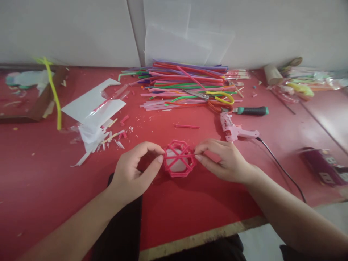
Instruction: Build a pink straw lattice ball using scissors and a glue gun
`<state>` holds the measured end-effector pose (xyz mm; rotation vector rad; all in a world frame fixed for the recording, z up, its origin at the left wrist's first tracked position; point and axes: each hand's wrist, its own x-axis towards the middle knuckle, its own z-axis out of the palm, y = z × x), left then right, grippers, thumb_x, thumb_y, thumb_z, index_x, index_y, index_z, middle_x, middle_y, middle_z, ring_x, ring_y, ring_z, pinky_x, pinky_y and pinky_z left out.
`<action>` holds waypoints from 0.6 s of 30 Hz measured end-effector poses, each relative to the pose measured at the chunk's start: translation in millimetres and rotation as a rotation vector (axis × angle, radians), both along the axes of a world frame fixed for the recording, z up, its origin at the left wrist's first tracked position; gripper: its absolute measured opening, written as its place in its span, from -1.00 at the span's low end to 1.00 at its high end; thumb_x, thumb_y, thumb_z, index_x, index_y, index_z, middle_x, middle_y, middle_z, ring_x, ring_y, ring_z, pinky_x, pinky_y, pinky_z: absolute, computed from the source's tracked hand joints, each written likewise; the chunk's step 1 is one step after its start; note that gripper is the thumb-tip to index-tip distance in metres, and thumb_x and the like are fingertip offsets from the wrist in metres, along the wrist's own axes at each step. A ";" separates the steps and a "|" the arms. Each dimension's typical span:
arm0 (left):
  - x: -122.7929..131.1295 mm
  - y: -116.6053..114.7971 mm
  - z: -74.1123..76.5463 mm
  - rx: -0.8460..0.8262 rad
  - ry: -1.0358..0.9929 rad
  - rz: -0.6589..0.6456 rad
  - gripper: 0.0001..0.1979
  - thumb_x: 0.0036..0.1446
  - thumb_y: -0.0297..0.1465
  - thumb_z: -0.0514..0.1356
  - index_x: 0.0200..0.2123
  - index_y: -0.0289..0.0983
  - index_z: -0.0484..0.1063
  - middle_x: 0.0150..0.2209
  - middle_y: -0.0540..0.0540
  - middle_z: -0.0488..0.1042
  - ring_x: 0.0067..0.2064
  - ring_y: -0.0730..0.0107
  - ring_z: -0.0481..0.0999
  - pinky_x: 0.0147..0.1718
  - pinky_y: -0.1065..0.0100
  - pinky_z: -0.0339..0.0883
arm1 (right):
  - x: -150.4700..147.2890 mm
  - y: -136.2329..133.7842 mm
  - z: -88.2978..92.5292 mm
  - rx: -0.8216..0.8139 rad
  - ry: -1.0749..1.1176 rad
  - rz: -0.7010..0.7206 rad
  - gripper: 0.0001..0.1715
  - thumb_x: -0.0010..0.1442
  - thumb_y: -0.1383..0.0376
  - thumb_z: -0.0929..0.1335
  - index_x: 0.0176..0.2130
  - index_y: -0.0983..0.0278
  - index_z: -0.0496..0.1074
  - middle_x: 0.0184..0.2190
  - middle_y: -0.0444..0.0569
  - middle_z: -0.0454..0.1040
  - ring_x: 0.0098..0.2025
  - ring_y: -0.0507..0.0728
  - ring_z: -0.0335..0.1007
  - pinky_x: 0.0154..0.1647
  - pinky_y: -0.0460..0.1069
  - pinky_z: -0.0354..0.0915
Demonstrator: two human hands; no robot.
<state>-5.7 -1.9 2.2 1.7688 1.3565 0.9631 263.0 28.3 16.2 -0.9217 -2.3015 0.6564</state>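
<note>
Count around one pink spoked frame (pixel 178 157)

At its sides: one left hand (pixel 133 170), one right hand (pixel 228 159). Beyond it, rightward: one pair of scissors (pixel 207 96), one glue gun (pixel 236 132), one green-and-black handle (pixel 252 110). Straight beyond: pipe cleaners (pixel 190 78), too many to count. Far left: one yellow pipe cleaner (pixel 55 92).

Red tabletop (pixel 195 203) lies open between the forearms (pixel 285 206) — the pink glue gun (pixel 239 132) obstructs just beyond the right hand (pixel 228 161).

Matt frame (pixel 178 157), plstc glue gun (pixel 234 132), glossy tbl (pixel 284 132)
</note>
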 end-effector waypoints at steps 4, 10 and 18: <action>0.5 -0.1 0.4 0.006 -0.006 0.011 -0.91 0.23 -0.42 0.21 -0.20 -0.12 0.45 -0.26 0.05 0.52 -0.22 0.46 0.55 -0.20 0.41 0.42 | -0.3 -0.9 -0.7 -0.006 0.009 -0.016 -0.94 0.28 0.41 0.33 -0.24 0.27 0.41 -0.35 -0.10 0.54 -0.32 -0.03 0.47 -0.25 -0.16 0.35; 0.9 -0.2 0.9 0.040 -0.010 -0.009 -0.91 0.23 -0.47 0.19 -0.23 -0.13 0.40 -0.31 0.09 0.48 -0.26 0.53 0.51 -0.23 0.49 0.39 | -1.9 -1.9 -1.4 -0.040 0.018 -0.009 -0.90 0.23 0.46 0.33 -0.26 0.26 0.39 -0.36 -0.13 0.53 -0.33 -0.05 0.46 -0.25 -0.18 0.34; 0.7 -0.2 -3.1 -0.016 -0.072 -0.023 -0.94 0.24 -0.44 0.17 -0.26 -0.17 0.33 -0.31 0.05 0.45 -0.30 0.49 0.50 -0.33 0.48 0.40 | -3.2 0.9 -1.2 -0.076 0.005 0.000 -0.88 0.23 0.47 0.31 -0.27 0.25 0.37 -0.36 -0.13 0.53 -0.33 -0.05 0.46 -0.25 -0.19 0.34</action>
